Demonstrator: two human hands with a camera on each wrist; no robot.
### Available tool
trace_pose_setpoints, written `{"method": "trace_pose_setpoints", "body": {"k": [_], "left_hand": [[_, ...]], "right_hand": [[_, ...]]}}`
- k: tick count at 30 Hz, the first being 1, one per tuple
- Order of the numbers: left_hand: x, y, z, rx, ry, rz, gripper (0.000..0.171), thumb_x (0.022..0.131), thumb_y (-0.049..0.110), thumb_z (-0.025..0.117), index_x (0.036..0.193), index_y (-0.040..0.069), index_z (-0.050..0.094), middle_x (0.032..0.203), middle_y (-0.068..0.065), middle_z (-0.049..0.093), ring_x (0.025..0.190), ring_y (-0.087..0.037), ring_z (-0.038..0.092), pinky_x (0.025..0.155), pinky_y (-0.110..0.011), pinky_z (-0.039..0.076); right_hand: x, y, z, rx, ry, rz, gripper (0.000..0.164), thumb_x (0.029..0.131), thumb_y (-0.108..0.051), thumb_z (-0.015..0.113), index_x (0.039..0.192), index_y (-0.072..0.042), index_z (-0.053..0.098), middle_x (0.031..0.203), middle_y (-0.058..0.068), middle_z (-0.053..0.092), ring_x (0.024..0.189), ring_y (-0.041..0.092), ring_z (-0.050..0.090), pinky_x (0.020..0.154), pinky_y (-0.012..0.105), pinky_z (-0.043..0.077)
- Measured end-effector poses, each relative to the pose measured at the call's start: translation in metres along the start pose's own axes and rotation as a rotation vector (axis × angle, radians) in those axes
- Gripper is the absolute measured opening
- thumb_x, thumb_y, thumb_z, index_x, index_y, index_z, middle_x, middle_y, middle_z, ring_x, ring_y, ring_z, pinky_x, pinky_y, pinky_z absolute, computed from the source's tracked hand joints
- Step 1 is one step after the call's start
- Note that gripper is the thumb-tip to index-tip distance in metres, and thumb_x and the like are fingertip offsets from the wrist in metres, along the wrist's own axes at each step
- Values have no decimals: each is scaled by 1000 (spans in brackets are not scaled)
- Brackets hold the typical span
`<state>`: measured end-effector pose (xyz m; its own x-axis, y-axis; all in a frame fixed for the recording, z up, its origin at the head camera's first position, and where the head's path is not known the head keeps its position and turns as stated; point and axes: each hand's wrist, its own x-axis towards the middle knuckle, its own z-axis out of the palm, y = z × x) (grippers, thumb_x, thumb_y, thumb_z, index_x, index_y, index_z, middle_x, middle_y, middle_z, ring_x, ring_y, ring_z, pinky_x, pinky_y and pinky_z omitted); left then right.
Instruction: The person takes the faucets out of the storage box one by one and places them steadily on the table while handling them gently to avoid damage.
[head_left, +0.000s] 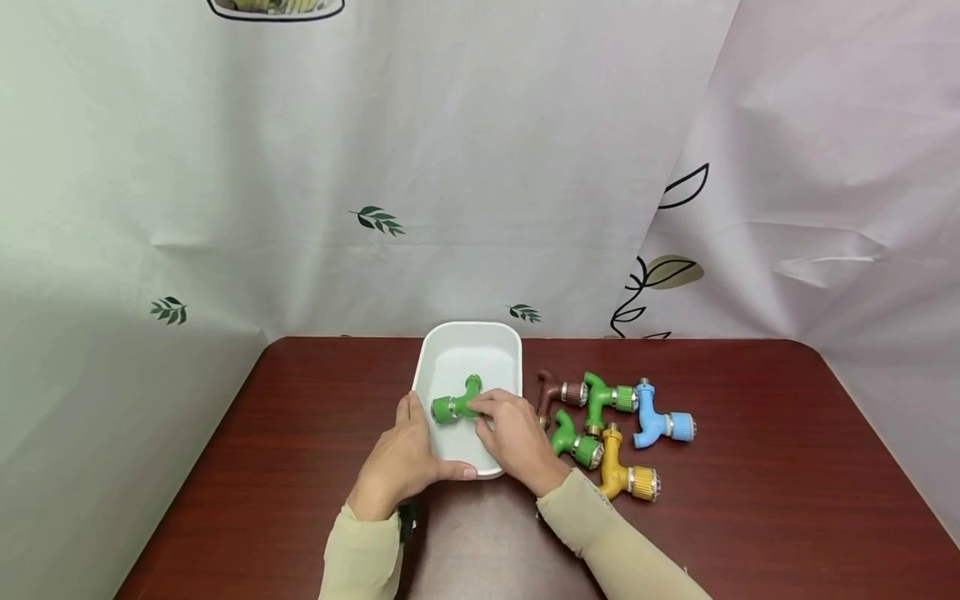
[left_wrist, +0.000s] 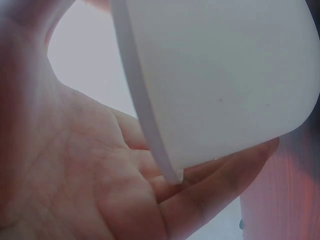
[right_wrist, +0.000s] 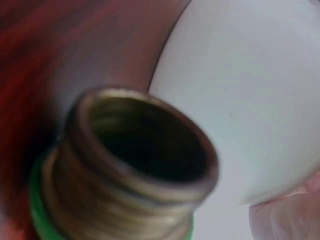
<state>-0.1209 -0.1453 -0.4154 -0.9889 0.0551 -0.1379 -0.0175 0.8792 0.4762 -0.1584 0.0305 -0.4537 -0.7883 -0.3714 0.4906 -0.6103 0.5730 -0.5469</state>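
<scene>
A white plastic tray (head_left: 472,340) stands at the middle of the table. My left hand (head_left: 400,463) holds its near left corner, fingers along the left wall and thumb at the near rim; in the left wrist view the fingers lie against the outside of the tray wall (left_wrist: 215,90). Inside the tray is a green tap (head_left: 445,410) with a ribbed knob pointing left. Reaching over the right wall, my right hand (head_left: 517,437) pinches this tap at its right end, which the fingers partly hide.
Right of the tray lie a brown tap (head_left: 551,387), two green taps (head_left: 597,398), a blue tap (head_left: 651,423) and a yellow tap (head_left: 612,467). A threaded brass tap end (right_wrist: 125,207) looms close in the right wrist view. A pale printed cloth (head_left: 480,167) hangs behind the table.
</scene>
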Motion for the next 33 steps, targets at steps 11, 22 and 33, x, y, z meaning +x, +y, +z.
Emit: {"method": "trace_pose_setpoints", "body": {"k": [11, 22, 33], "left_hand": [[0, 0, -1, 2, -6, -2, 145, 58, 57, 93, 151, -19, 12, 157, -37, 20, 101, -51, 63, 92, -53, 50], [-1, 0, 0, -4, -5, -6, 145, 59, 55, 94, 152, -18, 11, 157, -36, 21, 99, -52, 63, 91, -54, 50], [-2, 0, 0, -5, 2, 0, 145, 57, 56, 94, 152, -18, 12, 156, -34, 23, 98, -51, 63, 90, -54, 51]], "right_hand": [[0, 0, -7, 60, 7, 49, 20, 83, 2, 75, 102, -5, 79, 100, 4, 74, 95, 18, 70, 80, 34, 56], [-2, -3, -11, 81, 23, 37, 20, 82, 3, 76, 101, -4, 79, 101, 4, 74, 96, 17, 70, 80, 33, 57], [-4, -9, -20, 133, 40, 33, 20, 84, 2, 77, 102, -6, 80, 101, 1, 74, 95, 15, 70, 78, 29, 57]]}}
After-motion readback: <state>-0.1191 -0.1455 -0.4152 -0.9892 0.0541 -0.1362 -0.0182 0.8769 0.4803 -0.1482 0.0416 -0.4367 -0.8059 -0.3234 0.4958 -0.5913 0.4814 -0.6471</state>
